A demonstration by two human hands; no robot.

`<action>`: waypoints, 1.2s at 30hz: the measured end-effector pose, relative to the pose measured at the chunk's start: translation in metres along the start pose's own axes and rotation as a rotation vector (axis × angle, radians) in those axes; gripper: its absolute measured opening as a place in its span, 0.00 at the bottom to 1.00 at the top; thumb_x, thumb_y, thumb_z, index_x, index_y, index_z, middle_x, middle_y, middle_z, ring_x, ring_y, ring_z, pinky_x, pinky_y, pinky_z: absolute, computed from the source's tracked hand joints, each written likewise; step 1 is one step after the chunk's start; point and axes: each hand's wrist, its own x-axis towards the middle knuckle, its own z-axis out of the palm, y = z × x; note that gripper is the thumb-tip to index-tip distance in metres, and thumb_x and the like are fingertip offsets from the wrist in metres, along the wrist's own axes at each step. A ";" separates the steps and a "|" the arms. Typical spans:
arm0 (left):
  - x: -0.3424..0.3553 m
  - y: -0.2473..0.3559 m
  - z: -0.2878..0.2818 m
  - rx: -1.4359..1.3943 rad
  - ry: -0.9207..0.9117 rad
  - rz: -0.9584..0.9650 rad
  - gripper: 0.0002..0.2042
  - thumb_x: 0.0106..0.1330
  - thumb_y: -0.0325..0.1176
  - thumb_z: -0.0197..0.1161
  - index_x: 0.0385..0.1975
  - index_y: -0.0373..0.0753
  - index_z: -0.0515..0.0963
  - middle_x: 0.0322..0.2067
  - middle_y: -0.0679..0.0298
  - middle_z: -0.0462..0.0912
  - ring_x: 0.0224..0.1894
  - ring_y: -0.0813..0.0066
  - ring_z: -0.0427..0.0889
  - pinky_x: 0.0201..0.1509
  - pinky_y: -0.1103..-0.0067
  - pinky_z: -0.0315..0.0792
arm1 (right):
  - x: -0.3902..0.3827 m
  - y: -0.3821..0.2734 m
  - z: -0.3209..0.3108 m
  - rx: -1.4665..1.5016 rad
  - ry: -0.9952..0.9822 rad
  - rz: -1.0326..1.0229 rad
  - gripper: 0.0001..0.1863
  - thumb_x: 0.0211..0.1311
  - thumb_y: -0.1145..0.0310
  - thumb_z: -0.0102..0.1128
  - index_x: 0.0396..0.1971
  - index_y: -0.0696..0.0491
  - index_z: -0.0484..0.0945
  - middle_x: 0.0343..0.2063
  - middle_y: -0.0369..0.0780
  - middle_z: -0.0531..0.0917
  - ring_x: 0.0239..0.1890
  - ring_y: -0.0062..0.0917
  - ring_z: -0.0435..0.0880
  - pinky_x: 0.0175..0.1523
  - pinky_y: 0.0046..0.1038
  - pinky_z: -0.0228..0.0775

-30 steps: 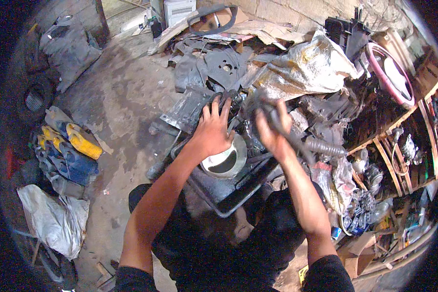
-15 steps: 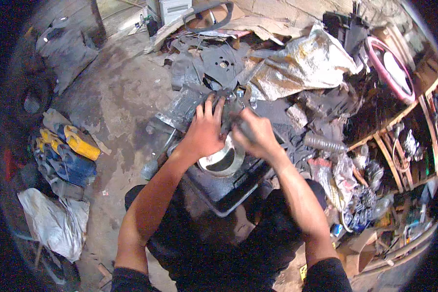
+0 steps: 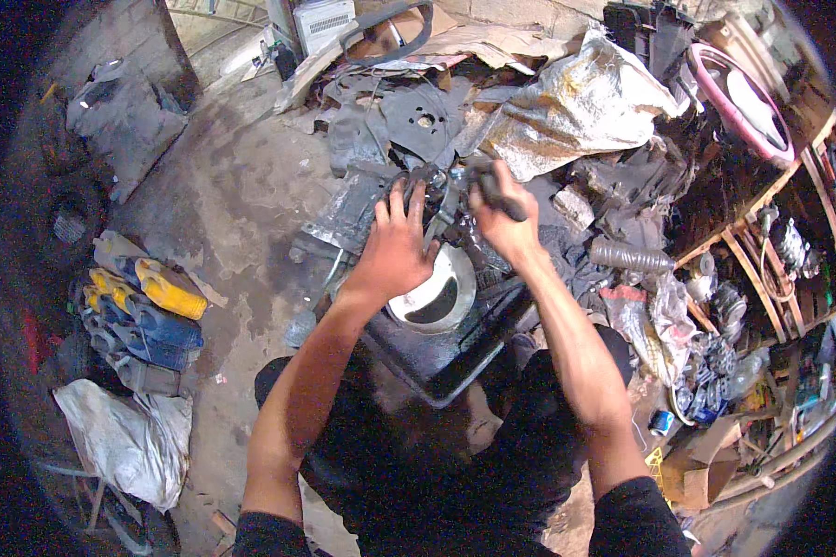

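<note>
My left hand [image 3: 395, 246] lies over a dark, greasy metal part [image 3: 423, 174], its fingers stretched out and slightly apart. To its right, my right hand [image 3: 511, 218] is closed around a dark-handled tool [image 3: 502, 200]; the tool's head is too unclear to name. A grey metal strip [image 3: 448, 206] slants between the hands. Below them, between my knees, sits a black box-like housing [image 3: 437, 382] with a rounded corner toward me. A shiny metal ring [image 3: 464, 295] surrounds a round opening in its top.
Beyond the hands lie a flat black disc [image 3: 423, 121] and a dirty silvery sack [image 3: 576, 102]. A pink-rimmed oval [image 3: 743, 107] and wooden slats [image 3: 762, 278] stand at right, near a ribbed hose [image 3: 632, 255]. Yellow and blue containers [image 3: 172, 288] and a white sack [image 3: 125, 436] are at left.
My right hand has moved right and slightly up, away from the left hand, and the dark tool now shows clearly. The left hand stays on the metal part. The whole view has shifted slightly.
</note>
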 end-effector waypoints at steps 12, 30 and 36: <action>0.003 0.008 -0.001 -0.051 -0.011 -0.003 0.41 0.58 0.33 0.65 0.69 0.25 0.51 0.65 0.33 0.54 0.62 0.31 0.60 0.67 0.52 0.61 | 0.005 0.026 0.015 0.408 0.160 0.157 0.16 0.64 0.64 0.59 0.48 0.55 0.74 0.39 0.46 0.86 0.39 0.39 0.86 0.45 0.37 0.77; -0.004 0.000 -0.001 -0.058 0.004 0.052 0.41 0.58 0.34 0.65 0.68 0.23 0.50 0.65 0.30 0.52 0.63 0.31 0.59 0.67 0.53 0.61 | -0.021 -0.017 0.001 0.495 -0.172 0.060 0.16 0.62 0.64 0.61 0.47 0.55 0.77 0.42 0.50 0.83 0.49 0.42 0.84 0.53 0.38 0.73; -0.002 -0.001 0.000 0.007 0.031 0.034 0.41 0.59 0.35 0.65 0.68 0.22 0.51 0.64 0.29 0.53 0.61 0.31 0.61 0.66 0.53 0.63 | -0.005 -0.007 -0.004 0.423 -0.071 0.215 0.22 0.61 0.63 0.63 0.52 0.57 0.74 0.38 0.49 0.84 0.46 0.37 0.85 0.51 0.34 0.75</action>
